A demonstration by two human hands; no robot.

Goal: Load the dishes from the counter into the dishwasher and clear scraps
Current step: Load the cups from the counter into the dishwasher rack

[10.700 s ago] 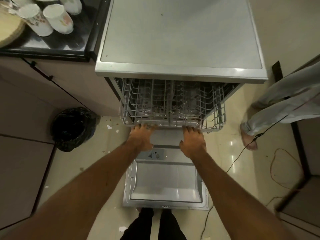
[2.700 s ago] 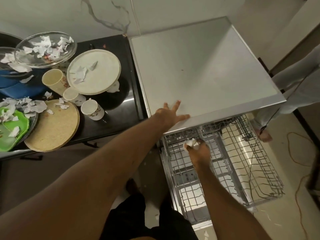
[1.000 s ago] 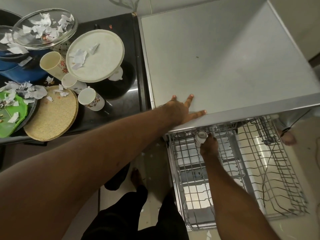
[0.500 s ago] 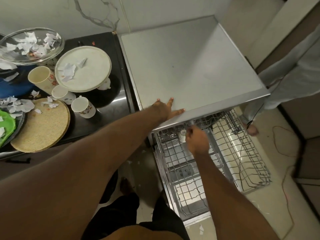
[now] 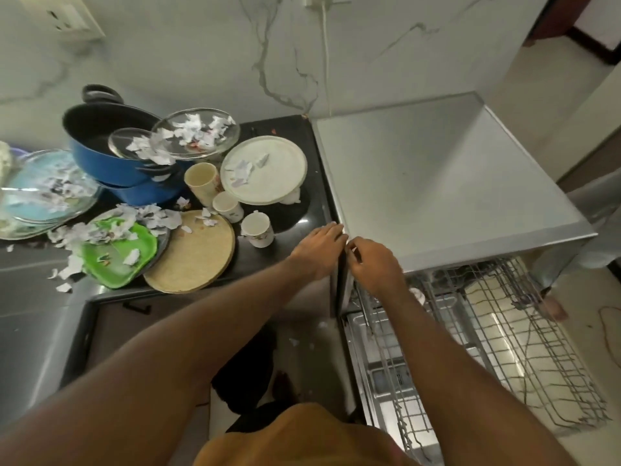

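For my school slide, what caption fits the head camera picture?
Left hand and right hand close together at the dishwasher corner; rack pulled out, scrap-covered dishes nearby.

Just left of the left hand (image 5: 319, 245), a white cup (image 5: 257, 228) with a small floral print stands on the glossy black desk (image 5: 295, 213). Farther left are a tan round mat (image 5: 198, 253), a bright green plate (image 5: 117, 260) strewn with white paper scraps (image 5: 148, 215), and a blue pot (image 5: 111, 159). Right of the hand, the dishwasher top (image 5: 437, 183) is silver-grey.

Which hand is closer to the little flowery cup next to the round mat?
Left. The left hand is just to the right of the flowery cup. The right hand is farther right, at the dishwasher's front corner.
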